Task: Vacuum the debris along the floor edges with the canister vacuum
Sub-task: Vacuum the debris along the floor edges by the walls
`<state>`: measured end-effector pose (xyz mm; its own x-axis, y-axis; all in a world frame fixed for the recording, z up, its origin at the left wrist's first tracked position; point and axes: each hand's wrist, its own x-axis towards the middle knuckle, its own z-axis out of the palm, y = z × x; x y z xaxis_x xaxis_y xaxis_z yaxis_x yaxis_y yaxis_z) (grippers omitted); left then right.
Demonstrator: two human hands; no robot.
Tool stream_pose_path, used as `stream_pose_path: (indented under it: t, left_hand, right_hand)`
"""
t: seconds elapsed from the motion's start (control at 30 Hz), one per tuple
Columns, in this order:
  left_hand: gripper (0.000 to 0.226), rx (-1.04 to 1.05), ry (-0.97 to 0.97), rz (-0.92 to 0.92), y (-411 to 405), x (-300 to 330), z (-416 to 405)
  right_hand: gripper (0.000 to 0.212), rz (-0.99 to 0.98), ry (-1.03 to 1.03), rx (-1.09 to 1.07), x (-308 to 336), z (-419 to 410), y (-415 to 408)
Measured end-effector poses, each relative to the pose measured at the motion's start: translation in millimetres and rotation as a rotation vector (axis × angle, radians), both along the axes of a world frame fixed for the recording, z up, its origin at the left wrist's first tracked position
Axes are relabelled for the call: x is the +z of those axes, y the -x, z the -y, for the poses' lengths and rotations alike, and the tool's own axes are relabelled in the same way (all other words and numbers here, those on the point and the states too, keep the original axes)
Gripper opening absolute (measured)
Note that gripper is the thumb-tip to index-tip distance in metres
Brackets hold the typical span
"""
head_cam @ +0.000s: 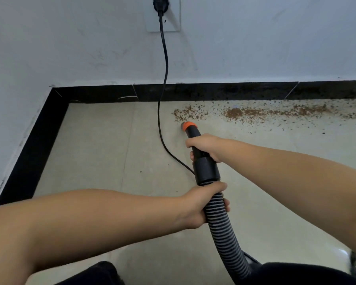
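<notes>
1. Your left hand (201, 204) grips the ribbed hose (222, 229); your right hand (206, 147) grasps the wand
2. The orange nozzle (188, 126) sits just short of the debris (245, 113) lining the baseboard (214, 92)
3. Suction pass starting: ease it rightward along the edge

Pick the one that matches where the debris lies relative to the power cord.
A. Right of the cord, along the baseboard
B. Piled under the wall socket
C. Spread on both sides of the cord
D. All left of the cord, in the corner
A: the debris runs along the baseboard right of the cord, and the nozzle sits at its left end.
</notes>
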<state>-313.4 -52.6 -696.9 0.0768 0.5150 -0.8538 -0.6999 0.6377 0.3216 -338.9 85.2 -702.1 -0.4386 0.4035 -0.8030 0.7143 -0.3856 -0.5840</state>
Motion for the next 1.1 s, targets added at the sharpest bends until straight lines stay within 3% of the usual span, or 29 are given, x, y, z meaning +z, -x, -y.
stream_pose_path:
  t: [0.3, 0.67, 0.87, 1.1]
  left_hand:
    - [0.020, -0.145, -0.036, -0.038, 41, 15, 7]
    - [0.018, -0.347, -0.136, 0.016, -53, 8, -38]
    - [0.017, -0.352, -0.112, 0.140, -91, 8, -12]
    - [0.019, -0.212, -0.078, 0.182, -94, 15, 25]
  right_hand:
    - [0.014, -0.035, 0.028, -0.077, 12, 6, 21]
    - [0.021, 0.084, 0.020, -0.323, 6, -47, -107]
    - [0.021, 0.128, 0.024, -0.226, 5, -23, -138]
    - [0.017, 0.099, 0.095, -0.033, 7, 18, -110]
